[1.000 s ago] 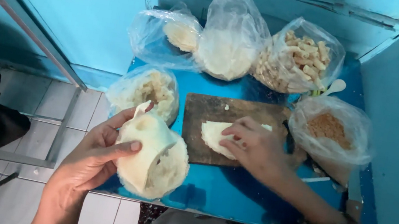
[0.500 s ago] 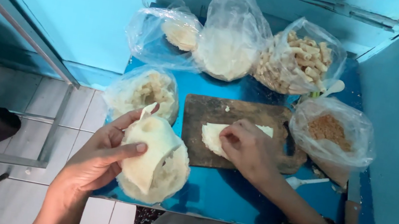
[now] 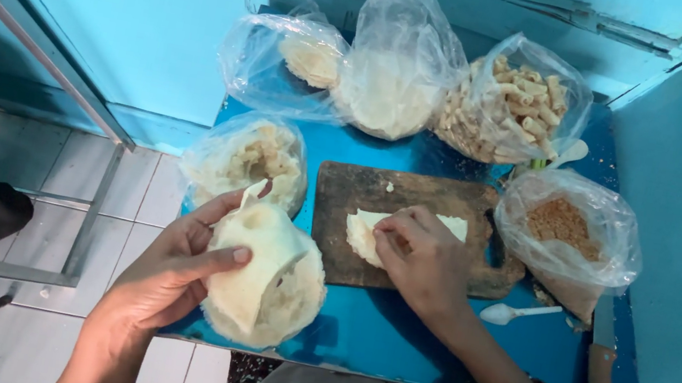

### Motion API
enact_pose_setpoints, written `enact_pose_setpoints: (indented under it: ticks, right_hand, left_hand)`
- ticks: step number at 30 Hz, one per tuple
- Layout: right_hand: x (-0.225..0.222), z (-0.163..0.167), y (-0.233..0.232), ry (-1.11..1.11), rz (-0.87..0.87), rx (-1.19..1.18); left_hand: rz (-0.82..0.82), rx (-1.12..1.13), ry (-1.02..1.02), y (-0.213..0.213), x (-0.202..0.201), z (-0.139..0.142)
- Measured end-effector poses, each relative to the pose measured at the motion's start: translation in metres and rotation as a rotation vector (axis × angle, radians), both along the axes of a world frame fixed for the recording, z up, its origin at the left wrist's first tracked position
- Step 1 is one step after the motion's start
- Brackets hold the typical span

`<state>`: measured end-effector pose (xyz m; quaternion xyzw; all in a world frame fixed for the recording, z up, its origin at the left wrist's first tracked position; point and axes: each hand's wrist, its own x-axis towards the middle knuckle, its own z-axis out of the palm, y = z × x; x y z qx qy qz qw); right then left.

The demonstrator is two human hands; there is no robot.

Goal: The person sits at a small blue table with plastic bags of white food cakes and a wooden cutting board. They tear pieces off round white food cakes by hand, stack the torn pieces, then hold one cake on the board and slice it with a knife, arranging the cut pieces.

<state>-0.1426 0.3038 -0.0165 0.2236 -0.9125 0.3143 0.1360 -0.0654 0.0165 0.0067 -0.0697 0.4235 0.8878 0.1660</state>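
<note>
Now the left hand (image 3: 173, 269) is clamped on a pale wrapper stack (image 3: 265, 276) at its three o'clock, while the right hand (image 3: 423, 257) presses fingers-together onto a single wrapper (image 3: 364, 231) at its nine o'clock.

5 clear plastic food bags (image 3: 400, 71) ringing the board, blue table

This looks like a small home or street-stall food-preparation corner. A narrow blue table (image 3: 389, 340) stands against turquoise walls (image 3: 158, 10), with white floor tiles (image 3: 37, 166) at nine o'clock. A worn wooden cutting board (image 3: 377, 198) sits at the centre; clear plastic bags of food (image 3: 400, 71) crowd twelve o'clock, and a wooden-handled knife (image 3: 602, 378) and a plastic spoon (image 3: 516, 314) lie near four o'clock.
</note>
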Motion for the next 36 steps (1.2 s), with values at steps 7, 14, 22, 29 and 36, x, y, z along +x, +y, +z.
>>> enact_pose_setpoints:
  ticks: [7,14,22,29,36]
  right_hand:
    - [0.012,-0.002,-0.007,0.286,0.071,0.146]
    - [0.015,-0.001,-0.011,0.347,0.063,0.202]
    - [-0.002,0.001,0.021,-0.347,0.055,-0.234]
    - [-0.005,0.002,0.051,-0.348,0.227,-0.136]
    - [0.001,0.003,0.042,-0.065,0.26,-0.006]
  left_hand:
    - [-0.003,-0.011,-0.011,0.002,-0.001,0.0]
    - [-0.009,-0.021,-0.013,0.007,-0.005,0.001]
    - [0.001,-0.025,-0.026,0.011,-0.004,0.001]
    - [-0.009,-0.018,-0.014,0.013,-0.003,0.003]
    - [-0.031,-0.014,0.021,0.022,-0.004,0.01]
